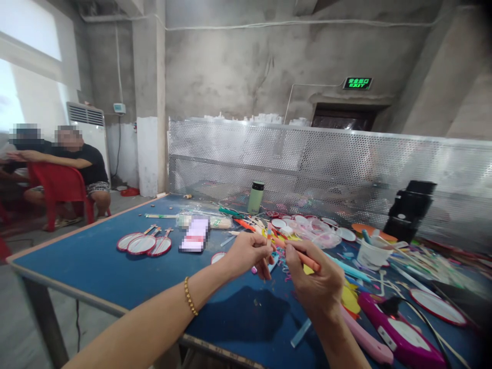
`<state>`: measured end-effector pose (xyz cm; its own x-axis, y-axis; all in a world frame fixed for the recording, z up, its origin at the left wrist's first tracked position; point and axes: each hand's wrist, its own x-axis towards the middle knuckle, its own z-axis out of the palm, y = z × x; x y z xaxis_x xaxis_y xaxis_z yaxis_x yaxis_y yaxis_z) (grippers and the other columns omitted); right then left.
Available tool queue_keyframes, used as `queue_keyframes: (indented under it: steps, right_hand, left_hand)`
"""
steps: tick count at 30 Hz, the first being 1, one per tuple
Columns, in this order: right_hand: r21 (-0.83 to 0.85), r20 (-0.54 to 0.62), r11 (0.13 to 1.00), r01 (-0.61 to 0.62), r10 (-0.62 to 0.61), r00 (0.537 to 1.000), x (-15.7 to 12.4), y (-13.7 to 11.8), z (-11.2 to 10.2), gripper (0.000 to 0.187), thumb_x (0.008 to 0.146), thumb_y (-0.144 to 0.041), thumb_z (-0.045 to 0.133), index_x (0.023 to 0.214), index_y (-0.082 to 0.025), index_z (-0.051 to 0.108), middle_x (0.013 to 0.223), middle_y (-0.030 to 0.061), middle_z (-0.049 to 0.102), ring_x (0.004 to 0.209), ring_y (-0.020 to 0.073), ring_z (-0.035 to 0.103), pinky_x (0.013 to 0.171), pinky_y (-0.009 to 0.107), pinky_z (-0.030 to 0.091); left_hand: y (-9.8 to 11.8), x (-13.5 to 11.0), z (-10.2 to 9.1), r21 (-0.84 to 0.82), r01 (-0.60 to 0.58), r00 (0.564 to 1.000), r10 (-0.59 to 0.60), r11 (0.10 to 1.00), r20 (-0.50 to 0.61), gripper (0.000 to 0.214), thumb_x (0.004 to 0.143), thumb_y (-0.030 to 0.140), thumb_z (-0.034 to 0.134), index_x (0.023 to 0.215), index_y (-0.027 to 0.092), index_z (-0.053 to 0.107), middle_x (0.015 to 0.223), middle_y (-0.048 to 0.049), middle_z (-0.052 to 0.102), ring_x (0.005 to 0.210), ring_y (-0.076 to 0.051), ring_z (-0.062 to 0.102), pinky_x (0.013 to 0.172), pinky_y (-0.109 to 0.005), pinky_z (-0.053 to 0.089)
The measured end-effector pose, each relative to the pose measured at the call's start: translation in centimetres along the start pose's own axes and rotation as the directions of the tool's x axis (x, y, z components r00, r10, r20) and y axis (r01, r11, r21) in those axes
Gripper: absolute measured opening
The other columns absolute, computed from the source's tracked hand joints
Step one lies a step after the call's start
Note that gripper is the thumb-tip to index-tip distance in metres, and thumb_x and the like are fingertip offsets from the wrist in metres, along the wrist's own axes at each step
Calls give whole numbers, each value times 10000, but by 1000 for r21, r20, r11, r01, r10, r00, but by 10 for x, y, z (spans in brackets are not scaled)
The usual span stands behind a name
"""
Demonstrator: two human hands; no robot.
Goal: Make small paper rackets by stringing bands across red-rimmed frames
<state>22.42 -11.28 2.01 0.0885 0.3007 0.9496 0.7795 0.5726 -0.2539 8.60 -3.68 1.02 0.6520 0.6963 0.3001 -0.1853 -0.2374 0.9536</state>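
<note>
My left hand [248, 251], with a gold beaded bracelet at the wrist, is closed in a pinch on a small thin stick [269, 231]. The stick stands upright, its tip pinkish; its lower part is hidden by my fingers. In my right hand [321, 279] is an orange pen-like tool [309, 260], gripped as one holds a pen, its front end pointing left towards the stick. Whether the two touch I cannot tell. Beneath and behind the hands lie tangled coloured strips [283, 266] and a round white piece [218, 257] partly covered by my left hand.
Three red-rimmed round paddles [142, 244] and a phone [195, 234] lie on the blue table [96, 266]. A green bottle [255, 198] stands behind. To the right are a white cup of tools [372, 254], a purple device [403, 335] and its cable. People [77, 154] sit far left.
</note>
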Motion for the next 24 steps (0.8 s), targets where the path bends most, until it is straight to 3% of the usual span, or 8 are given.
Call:
queue_keyframes:
  steps: [24]
  right_hand:
    - [14, 31, 1000, 7, -8, 999, 1, -1, 1, 106, 860, -199, 604, 794, -203, 686, 723, -4, 686, 640, 132, 637, 608, 249, 486]
  left_hand:
    - [1, 0, 0, 4, 6, 1000, -6, 1000, 5, 212, 750, 331, 576, 674, 134, 587, 501, -18, 587, 439, -170, 619, 409, -226, 440]
